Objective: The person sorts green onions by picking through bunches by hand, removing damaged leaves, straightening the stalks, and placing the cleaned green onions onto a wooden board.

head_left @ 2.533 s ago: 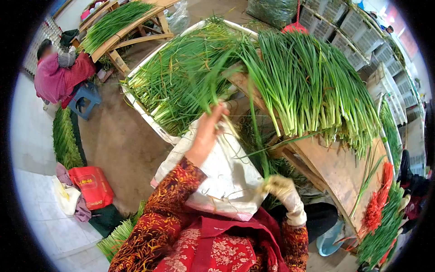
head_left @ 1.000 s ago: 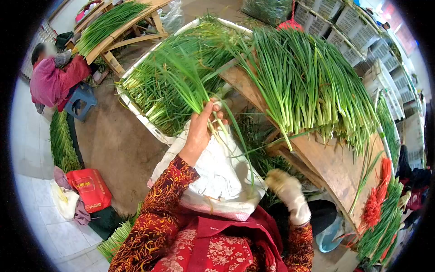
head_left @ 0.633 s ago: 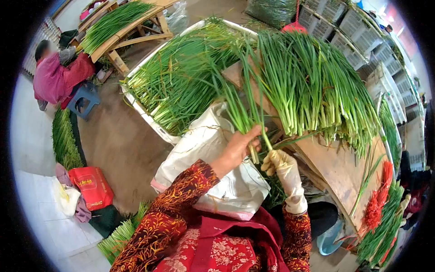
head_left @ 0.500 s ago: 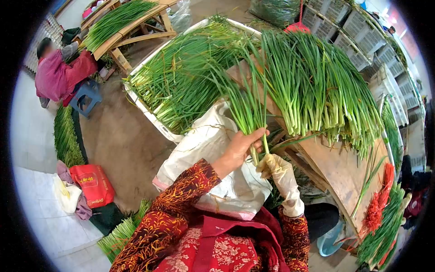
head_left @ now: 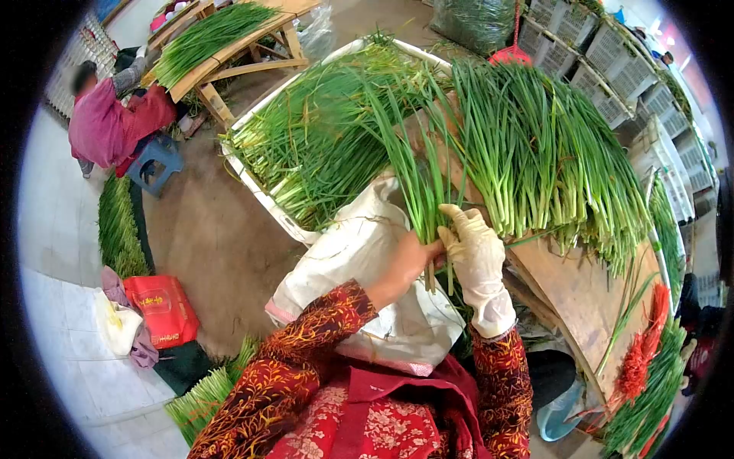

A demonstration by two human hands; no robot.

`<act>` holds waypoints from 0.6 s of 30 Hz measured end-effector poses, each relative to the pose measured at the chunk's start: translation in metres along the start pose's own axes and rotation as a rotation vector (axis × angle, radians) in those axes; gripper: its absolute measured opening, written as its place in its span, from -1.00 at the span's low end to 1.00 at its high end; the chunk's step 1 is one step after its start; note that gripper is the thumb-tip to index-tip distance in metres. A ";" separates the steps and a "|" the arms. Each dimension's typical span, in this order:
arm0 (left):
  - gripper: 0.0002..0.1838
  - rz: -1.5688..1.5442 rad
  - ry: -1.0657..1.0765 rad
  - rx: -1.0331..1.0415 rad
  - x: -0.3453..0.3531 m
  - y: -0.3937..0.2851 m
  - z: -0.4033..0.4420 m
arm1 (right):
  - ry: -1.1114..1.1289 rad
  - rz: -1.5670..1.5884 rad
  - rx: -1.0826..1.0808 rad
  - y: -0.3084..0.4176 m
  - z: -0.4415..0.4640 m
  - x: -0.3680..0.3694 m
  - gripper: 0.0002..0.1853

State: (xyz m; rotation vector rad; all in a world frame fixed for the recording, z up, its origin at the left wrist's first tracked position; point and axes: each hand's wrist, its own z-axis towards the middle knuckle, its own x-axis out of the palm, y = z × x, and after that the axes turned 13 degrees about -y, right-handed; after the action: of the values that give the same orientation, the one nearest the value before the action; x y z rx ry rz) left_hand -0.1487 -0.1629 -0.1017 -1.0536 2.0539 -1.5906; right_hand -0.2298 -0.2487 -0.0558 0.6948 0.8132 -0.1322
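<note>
- Your left hand (head_left: 407,268), bare, is closed around the lower part of a small bunch of green stalks (head_left: 419,191); the pale cut ends stick out below your fingers.
- Your right hand (head_left: 475,249), in a pale glove, is just beside it, with the index finger and thumb partly spread at the right side of the bunch. You can't tell from this view whether they pinch a stalk.
- The bunch stands over the far edge of the white sack (head_left: 329,264) that covers your lap, its leaves pointing to the far side.
- Beyond the sack, on the left, a loose heap of green stalks (head_left: 321,138) fills a white-rimmed tray (head_left: 266,200).
- To the right of your hands, a thick row of stalks (head_left: 547,153) lies on a wooden board (head_left: 577,294), pale ends toward you.
- Red strands (head_left: 641,356) lie at the board's near right edge, and a blue basin (head_left: 558,415) is below it.
- Far left, a person (head_left: 115,126) sits on a blue stool (head_left: 156,164) by a wooden bench (head_left: 222,65) bearing more stalks; a red bag (head_left: 162,310) is nearer you.
</note>
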 end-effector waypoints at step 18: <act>-0.72 -0.540 0.157 -0.436 -0.016 0.027 0.008 | 0.014 0.279 0.000 -0.020 -0.009 -0.006 -0.82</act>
State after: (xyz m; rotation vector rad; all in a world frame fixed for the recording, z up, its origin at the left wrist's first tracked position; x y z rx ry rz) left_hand -0.1419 -0.1543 -0.1327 -1.8158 2.4314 -1.5148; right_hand -0.2465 -0.2597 -0.0662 0.8023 0.7220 0.1250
